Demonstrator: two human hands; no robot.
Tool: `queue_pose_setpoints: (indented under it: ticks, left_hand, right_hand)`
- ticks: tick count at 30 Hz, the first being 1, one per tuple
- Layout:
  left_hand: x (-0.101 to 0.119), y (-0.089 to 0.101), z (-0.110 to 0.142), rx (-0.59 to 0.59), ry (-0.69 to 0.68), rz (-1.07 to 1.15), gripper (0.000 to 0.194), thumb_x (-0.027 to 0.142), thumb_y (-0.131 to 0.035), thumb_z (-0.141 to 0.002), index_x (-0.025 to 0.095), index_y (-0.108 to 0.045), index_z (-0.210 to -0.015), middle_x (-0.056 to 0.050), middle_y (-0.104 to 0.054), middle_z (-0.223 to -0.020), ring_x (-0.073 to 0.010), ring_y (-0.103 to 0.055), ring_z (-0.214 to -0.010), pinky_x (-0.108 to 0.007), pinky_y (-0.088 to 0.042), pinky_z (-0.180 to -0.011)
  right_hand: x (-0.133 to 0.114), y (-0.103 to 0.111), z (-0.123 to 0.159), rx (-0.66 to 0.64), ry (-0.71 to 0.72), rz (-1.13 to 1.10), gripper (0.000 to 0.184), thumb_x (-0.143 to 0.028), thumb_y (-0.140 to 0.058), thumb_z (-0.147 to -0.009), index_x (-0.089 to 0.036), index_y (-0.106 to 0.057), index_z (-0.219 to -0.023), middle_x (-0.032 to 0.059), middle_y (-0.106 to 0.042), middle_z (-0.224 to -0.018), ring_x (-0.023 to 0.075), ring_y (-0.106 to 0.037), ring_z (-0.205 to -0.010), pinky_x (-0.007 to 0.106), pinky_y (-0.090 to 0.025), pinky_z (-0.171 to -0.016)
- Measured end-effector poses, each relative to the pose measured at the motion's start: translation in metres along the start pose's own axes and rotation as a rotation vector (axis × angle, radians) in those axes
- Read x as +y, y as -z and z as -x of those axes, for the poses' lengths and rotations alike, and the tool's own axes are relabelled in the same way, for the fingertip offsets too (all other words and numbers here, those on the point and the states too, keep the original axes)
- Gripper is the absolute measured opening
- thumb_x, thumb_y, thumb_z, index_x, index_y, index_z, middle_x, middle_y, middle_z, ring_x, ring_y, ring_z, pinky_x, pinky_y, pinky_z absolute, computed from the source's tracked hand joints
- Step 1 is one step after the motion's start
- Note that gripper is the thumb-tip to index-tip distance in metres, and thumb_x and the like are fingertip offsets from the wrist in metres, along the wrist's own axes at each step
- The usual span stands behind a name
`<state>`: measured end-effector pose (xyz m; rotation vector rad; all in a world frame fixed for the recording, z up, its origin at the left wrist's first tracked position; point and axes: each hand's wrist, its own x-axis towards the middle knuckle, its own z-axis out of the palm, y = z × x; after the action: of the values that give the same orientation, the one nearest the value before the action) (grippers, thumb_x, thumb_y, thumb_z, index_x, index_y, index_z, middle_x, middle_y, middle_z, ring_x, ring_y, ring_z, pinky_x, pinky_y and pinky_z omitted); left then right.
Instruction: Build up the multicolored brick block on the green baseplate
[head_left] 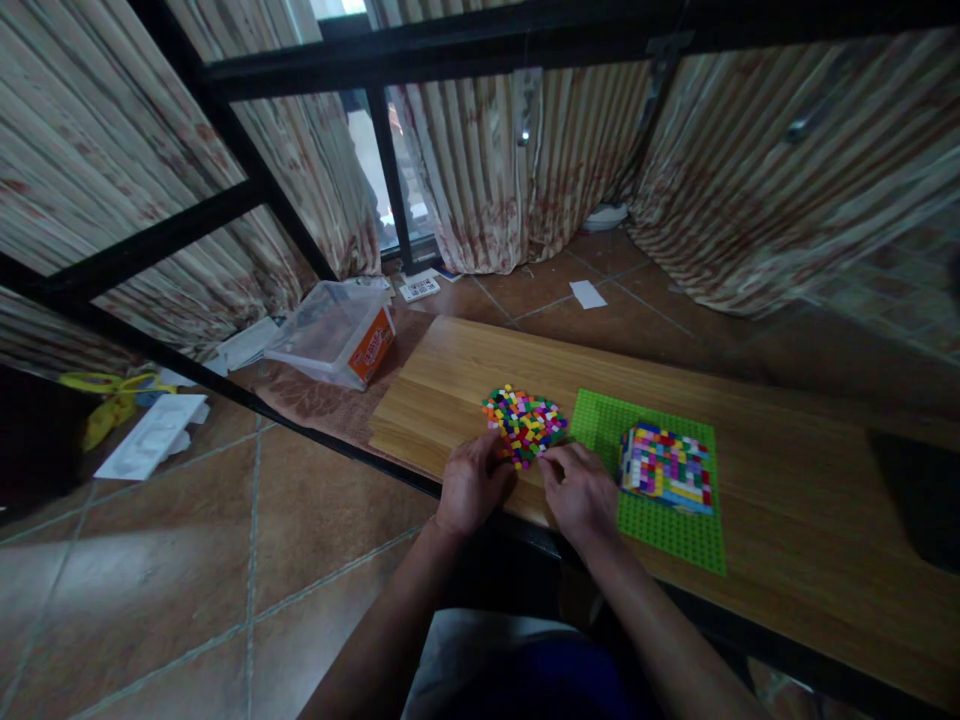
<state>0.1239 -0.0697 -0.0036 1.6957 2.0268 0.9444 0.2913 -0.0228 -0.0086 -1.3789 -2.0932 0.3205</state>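
A loose pile of small toy building bricks [527,420] in many colours lies on the wooden tabletop. At its near left edge is my left hand [471,484], fingers curled and tips close together by the bricks. My right hand [583,492] is at the pile's near right edge, thumb and forefinger pinched. Anything between the fingertips of either hand is too small to make out. To the right, a green studded baseplate [667,535] carries a boxy build of multicoloured bricks [664,465], several layers high. My right hand partly covers the baseplate's left edge.
A clear plastic box [322,330] with an orange label stands left of the wooden board [450,365] on a brown cloth. A dark flat object [919,495] lies at the far right. Black metal bars and curtains [480,180] rise behind; white paper [587,294] lies on the floor.
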Motion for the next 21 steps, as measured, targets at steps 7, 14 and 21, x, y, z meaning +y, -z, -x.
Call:
queue_pose_setpoints:
  ticks: [7, 14, 21]
  left_hand:
    - [0.003, -0.006, -0.001, 0.048, 0.009, -0.011, 0.053, 0.029, -0.075, -0.080, 0.022, -0.058, -0.130, -0.004, -0.071, -0.096, -0.0213, -0.066, -0.092, -0.038, -0.054, -0.090]
    - [-0.001, 0.000, 0.001, 0.009, -0.059, 0.026, 0.048, 0.029, -0.073, -0.082, 0.021, -0.059, -0.128, -0.005, -0.072, -0.102, -0.0210, -0.066, -0.093, -0.038, -0.054, -0.090]
    - [0.000, 0.000, 0.001, -0.014, -0.067, 0.026, 0.043, 0.029, -0.067, -0.085, 0.022, -0.059, -0.127, -0.006, -0.072, -0.103, -0.0224, -0.067, -0.096, -0.040, -0.054, -0.091]
  right_hand:
    - [-0.001, 0.012, -0.019, 0.003, -0.006, -0.061, 0.024, -0.027, -0.048, -0.095, -0.022, -0.069, -0.086, 0.0044, -0.067, -0.088, 0.0189, -0.061, -0.081, 0.031, -0.044, -0.074]
    - [-0.005, 0.004, -0.035, -0.116, 0.076, 0.005, 0.022, -0.027, -0.050, -0.094, -0.021, -0.071, -0.099, 0.0071, -0.067, -0.098, 0.0224, -0.062, -0.092, 0.035, -0.048, -0.083]
    - [-0.010, -0.001, -0.034, -0.168, 0.049, 0.120, 0.021, -0.028, -0.057, -0.091, -0.020, -0.071, -0.105, 0.0090, -0.065, -0.101, 0.0259, -0.060, -0.096, 0.037, -0.049, -0.084]
